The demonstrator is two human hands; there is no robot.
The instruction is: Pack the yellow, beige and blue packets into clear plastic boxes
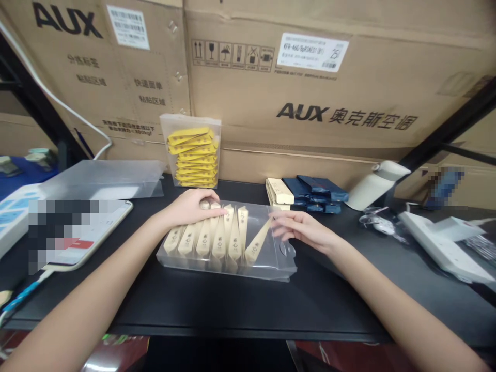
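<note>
A clear plastic box lies on its side in front of me, its flap end toward the right. Inside stands a row of slim cream wedge-shaped packets with dark lettering. My left hand is closed over the box's back left edge, its thumb against the tops of the packets. At the right end, my right hand has its fingers partly inside the box, pinching the upper tip of a tilted cream packet. That packet leans right, apart from the row. Some fingertips are hidden behind the plastic.
Behind stands a clear box of yellow packets. Cream packets and dark blue packets are stacked at the back right, beside a white bottle. A phone, plastic sheets and a power strip flank the workspace.
</note>
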